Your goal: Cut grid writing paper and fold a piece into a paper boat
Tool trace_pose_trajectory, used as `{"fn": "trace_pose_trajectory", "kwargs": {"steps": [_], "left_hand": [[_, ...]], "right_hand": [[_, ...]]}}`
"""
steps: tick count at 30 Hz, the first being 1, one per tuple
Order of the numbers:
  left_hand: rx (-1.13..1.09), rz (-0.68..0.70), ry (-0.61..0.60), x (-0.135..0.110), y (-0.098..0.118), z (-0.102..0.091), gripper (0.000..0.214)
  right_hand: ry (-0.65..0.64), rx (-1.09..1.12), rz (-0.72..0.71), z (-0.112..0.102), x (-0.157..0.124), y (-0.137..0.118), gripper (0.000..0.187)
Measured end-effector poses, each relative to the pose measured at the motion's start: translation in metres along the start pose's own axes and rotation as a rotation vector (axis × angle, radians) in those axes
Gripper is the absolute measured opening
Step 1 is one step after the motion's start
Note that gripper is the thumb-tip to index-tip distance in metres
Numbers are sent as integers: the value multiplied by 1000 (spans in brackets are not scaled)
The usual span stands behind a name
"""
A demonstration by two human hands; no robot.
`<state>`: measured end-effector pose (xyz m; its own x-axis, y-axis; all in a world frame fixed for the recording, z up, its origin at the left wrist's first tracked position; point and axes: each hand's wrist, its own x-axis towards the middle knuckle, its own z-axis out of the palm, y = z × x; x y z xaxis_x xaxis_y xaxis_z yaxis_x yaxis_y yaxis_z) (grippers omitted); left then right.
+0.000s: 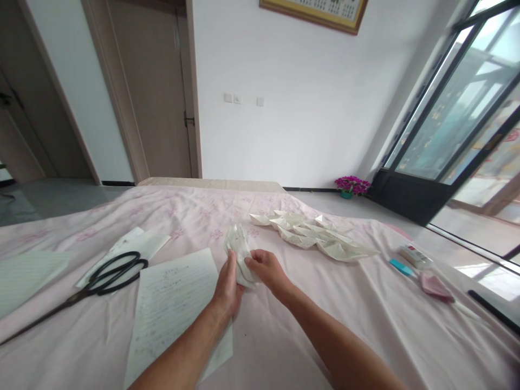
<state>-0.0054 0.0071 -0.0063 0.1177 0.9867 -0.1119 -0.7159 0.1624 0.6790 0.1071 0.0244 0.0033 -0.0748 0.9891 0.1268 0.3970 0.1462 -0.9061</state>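
Observation:
Between my two hands is a folded piece of paper (pixel 239 244), whitish with faint writing and upright pointed folds. My left hand (pixel 228 287) grips it from the left and below, thumb lying along its face. My right hand (pixel 266 269) pinches its right side with thumb and fingers. Just left of my forearm lies a sheet of handwritten lined paper (pixel 170 303), partly covered by that arm. Beyond my right hand, several folded paper boats (pixel 309 233) lie in an overlapping group.
Black-handled scissors (pixel 105 279) rest on paper strips (pixel 150 244) at the left, beside a lined sheet (pixel 28 276). On the right are a small box (pixel 414 255), a blue-capped item (pixel 401 267) and a pink item (pixel 435 287). Everything lies on a pink cloth (pixel 280 336).

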Motion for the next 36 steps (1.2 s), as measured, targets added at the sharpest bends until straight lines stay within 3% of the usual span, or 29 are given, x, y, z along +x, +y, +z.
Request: {"fn": "trace_pose_trajectory", "kwargs": {"steps": [3,6,9,12,15,19,23,28,30,32,36], "left_hand": [[101,39,4,-1,-1,0,47],[106,58,39,-1,-3,0,46],[79,22,73,0,-2,0,44],[63,0,57,0,-1,0,44],[56,6,31,-1,0,0,46],[44,20,66,-1,1,0,40],[36,20,81,2,-2,-1,37],[61,43,135,3,-6,0,44],[58,41,82,1,-6,1,49],[49,18,21,-2,-4,3,52],[74,-48,-72,-8,-1,6,49]], "right_hand": [[-50,-180,-46,-6,-1,-1,35],[-85,-459,-94,-28,0,-5,38],[86,-770,-76,-66,7,-6,24],[243,-1037,2,-104,18,2,38],[261,-1151,83,-127,28,16,44],[221,-1075,123,-137,34,24,14],[211,-879,123,-123,28,14,23],[47,-477,41,-68,8,-6,42],[-39,-130,26,-46,1,-11,37],[-86,82,38,-30,-3,-14,31],[-175,151,36,-17,-8,-19,23]]}}
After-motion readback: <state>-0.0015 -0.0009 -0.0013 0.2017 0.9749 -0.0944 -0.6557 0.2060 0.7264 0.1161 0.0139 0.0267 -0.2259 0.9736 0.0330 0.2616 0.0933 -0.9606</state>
